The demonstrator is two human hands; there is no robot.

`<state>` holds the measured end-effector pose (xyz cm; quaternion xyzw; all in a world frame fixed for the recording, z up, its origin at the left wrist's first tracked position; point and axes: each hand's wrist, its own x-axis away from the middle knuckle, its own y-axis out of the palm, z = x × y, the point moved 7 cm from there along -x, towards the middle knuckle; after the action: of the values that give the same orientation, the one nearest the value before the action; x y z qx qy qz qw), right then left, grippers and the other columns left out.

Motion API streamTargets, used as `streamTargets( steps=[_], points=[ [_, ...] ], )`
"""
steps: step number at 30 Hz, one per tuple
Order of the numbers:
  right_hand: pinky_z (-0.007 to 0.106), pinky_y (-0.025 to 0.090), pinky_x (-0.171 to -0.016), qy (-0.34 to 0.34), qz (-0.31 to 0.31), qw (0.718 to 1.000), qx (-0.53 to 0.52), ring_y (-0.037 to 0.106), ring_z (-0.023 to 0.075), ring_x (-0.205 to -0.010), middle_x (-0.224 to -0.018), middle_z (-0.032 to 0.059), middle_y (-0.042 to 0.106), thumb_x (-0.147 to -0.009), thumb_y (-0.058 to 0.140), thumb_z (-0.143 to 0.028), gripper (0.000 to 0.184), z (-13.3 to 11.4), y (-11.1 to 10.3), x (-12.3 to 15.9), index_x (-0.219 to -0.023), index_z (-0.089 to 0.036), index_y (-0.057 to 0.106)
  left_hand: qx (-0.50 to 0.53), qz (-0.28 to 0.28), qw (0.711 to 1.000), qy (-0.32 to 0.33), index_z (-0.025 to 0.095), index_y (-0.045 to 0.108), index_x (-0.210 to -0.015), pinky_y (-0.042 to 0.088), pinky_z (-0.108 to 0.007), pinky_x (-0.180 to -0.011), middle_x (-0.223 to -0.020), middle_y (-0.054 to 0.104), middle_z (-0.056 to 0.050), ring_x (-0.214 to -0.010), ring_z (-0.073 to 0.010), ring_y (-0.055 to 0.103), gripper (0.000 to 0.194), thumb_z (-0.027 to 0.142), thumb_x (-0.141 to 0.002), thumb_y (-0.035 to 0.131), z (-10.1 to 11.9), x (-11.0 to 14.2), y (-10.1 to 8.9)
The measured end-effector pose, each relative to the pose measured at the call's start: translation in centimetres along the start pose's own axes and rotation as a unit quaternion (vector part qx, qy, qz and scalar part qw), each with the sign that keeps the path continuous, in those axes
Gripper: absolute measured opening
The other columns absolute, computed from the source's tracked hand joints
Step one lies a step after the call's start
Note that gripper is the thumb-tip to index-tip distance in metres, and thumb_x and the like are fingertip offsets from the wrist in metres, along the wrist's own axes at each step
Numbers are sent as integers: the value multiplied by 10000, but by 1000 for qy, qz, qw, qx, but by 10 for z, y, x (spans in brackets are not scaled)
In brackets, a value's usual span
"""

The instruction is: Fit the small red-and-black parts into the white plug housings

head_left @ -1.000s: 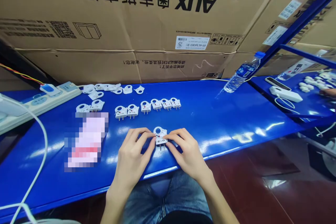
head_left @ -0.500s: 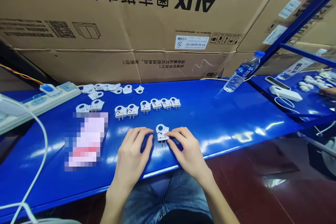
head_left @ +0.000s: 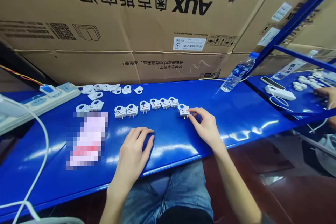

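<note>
Blue bench point(head_left: 236, 112) under it all; left hand point(head_left: 133, 154) lies open and empty; row of plugs point(head_left: 154, 104) runs beyond it; last plug point(head_left: 183, 110) lies at the row's right end, long axis near-far, prongs toward the person; right hand point(head_left: 206, 127), much nearer, touches it with narrowed fingers, grip unclear.

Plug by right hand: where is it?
Head view: white plug sits at the right end of the plug row, at the fingertips of the right hand.

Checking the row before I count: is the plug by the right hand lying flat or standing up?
Lying flat: the white plug shows its face upward, pins along the blue table.
</note>
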<state>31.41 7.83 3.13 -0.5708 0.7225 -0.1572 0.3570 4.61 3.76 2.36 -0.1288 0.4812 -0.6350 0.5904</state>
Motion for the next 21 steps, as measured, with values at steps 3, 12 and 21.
streamTargets(
  steps=[3, 12, 21],
  points=[
    [376, 531, -903, -3, -10, 999, 39, 713, 217, -896, -1071, 42, 784, -942, 647, -282, 181, 19, -3, -26, -1066, -246, 774, 3, -2, 1000, 2, 239, 646, -1137, 516, -404, -960, -1120, 702, -55, -1089, -245, 638, 200, 340, -1053, 496, 0, 0, 0],
    [324, 548, -826, 6, -22, 998, 57, 711, 187, -818, -1004, 40, 790, -907, 678, -221, 188, 42, 19, -61, -1068, -220, 775, 5, -21, 1000, 3, 236, 644, -1119, 501, -409, -959, -1113, 706, -58, -1073, -250, 632, 203, 334, -1056, 479, 1, -1, 1],
    [337, 533, -854, -13, -12, 997, 75, 691, 206, -884, -1045, 41, 765, -943, 598, -211, 287, 37, 24, -51, -1201, -250, 718, 15, -28, 999, -8, 232, 656, -1087, 498, -422, -959, -1094, 701, -59, -1058, -251, 617, 236, 349, -1067, 452, 1, 1, 1]
  ],
)
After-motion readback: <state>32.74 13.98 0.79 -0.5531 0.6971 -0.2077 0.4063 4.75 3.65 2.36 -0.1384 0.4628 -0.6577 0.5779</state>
